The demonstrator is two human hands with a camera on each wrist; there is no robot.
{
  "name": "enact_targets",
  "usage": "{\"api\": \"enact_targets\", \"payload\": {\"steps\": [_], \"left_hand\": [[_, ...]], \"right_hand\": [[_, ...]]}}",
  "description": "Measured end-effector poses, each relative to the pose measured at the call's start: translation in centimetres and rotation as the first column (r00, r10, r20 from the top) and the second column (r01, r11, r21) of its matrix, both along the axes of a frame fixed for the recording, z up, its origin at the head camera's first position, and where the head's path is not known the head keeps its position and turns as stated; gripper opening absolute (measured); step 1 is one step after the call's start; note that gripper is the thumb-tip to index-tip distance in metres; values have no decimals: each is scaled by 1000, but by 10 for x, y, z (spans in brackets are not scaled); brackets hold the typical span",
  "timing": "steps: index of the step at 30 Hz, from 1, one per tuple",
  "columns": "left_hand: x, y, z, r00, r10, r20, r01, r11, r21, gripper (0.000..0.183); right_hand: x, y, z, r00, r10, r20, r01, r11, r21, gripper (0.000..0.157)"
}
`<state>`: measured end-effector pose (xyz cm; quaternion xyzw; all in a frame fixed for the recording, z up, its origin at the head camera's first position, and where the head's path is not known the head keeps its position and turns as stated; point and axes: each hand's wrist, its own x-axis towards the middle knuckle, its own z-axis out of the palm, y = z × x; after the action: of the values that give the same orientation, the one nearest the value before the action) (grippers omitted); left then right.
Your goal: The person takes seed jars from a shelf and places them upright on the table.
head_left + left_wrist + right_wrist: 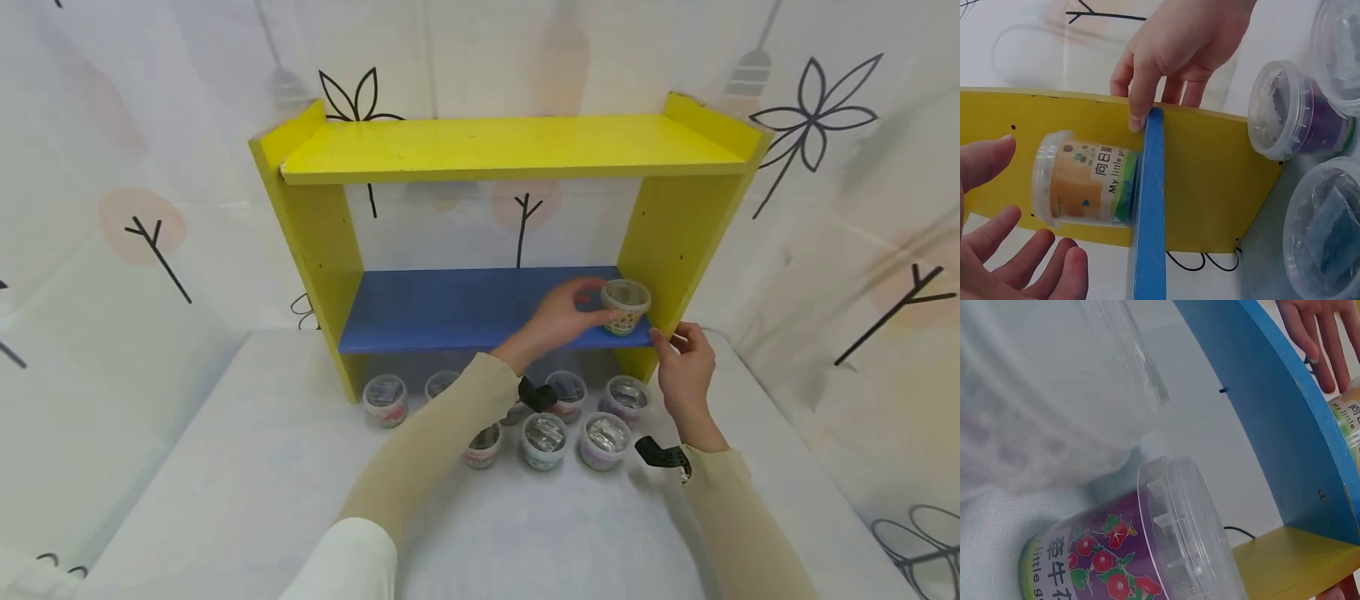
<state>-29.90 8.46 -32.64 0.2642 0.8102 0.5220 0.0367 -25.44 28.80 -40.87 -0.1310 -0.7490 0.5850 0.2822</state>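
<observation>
A clear plastic tub with an orange sunflower label stands upright at the right end of the blue shelf board. My left hand is spread around it, thumb in front and fingers towards the back. In the left wrist view a gap shows between the left fingers and the tub. With thumb and fingers on either side, my right hand grips the yellow side panel of the shelf unit, the thumb by the blue board's corner.
Several similar lidded tubs stand on the white table below and in front of the shelf, among them a purple-labelled tub near the right wrist. Above runs the yellow top board. Patterned white cloth hangs behind and at the sides.
</observation>
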Motion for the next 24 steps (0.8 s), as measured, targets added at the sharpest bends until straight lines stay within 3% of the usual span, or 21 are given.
{"api": "enact_targets", "payload": {"steps": [8, 16, 24], "left_hand": [[-7, 24, -3, 999, 5, -48, -8, 999, -49, 55], [-9, 30, -7, 998, 20, -52, -25, 995, -99, 56], [-7, 32, -8, 998, 69, -6, -69, 997, -32, 49]], "right_hand": [[0, 0, 0, 1000, -13, -12, 13, 1000, 5, 36], [-2, -1, -2, 1000, -7, -21, 8, 1000, 7, 36], [0, 0, -2, 1000, -5, -18, 5, 1000, 17, 39]]}}
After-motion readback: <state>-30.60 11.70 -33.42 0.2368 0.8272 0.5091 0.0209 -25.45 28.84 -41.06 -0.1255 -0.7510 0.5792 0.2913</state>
